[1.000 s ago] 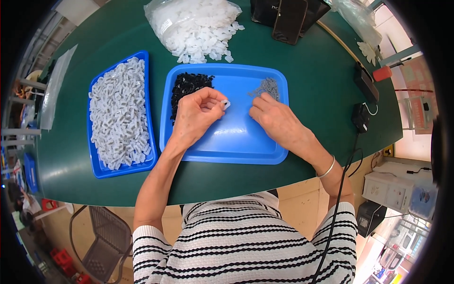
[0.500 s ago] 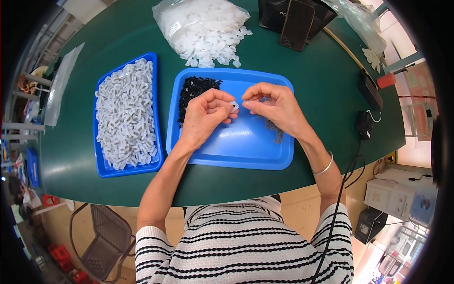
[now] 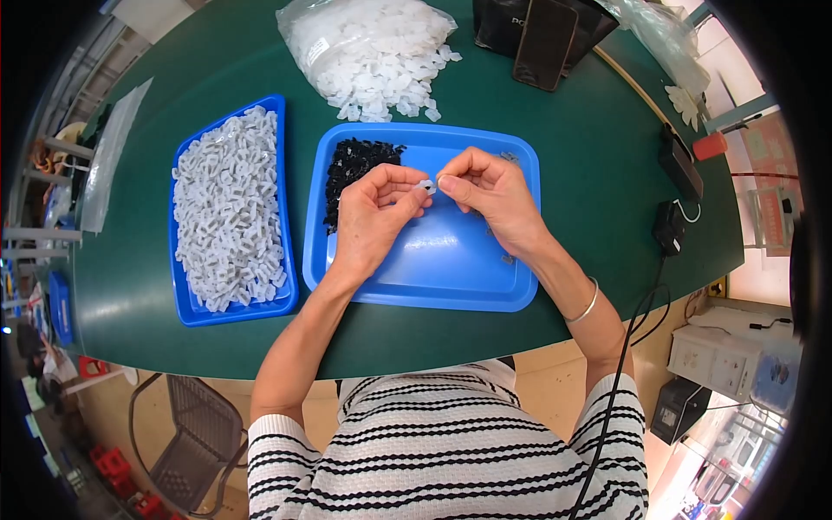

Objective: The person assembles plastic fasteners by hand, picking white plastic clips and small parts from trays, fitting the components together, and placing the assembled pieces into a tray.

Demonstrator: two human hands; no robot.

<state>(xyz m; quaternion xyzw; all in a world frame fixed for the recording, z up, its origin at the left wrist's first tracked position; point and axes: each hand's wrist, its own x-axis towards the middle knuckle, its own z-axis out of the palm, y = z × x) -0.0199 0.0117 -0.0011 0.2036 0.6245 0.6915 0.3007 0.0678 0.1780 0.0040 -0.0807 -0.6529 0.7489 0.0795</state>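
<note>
Over the light blue tray (image 3: pixel 416 290), my left hand (image 3: pixel 378 212) pinches a small white plastic piece (image 3: pixel 426 186) between thumb and fingertips; a dark spot shows on it. My right hand (image 3: pixel 492 198) is closed in a pinch right beside that piece, and whatever its fingertips hold is too small to make out. A pile of small black parts (image 3: pixel 364 160) lies in the tray's far left, partly behind my left hand. Some small greyish parts (image 3: pixel 508 258) lie along the tray's right side, partly hidden by my right hand.
To the left stands a darker blue tray (image 3: pixel 184 299) heaped with white-grey plastic pieces (image 3: pixel 230 208). Beyond the trays, a clear bag (image 3: pixel 303 35) spills white pieces (image 3: pixel 381 78). A phone (image 3: pixel 544 43) leans on a black bag (image 3: pixel 498 26). Cables and a black adapter (image 3: pixel 667 228) are at the right.
My right hand has moved slightly left, bringing its pinched fingertips up to the white piece. My left hand keeps its hold on that piece, nearly in place.
</note>
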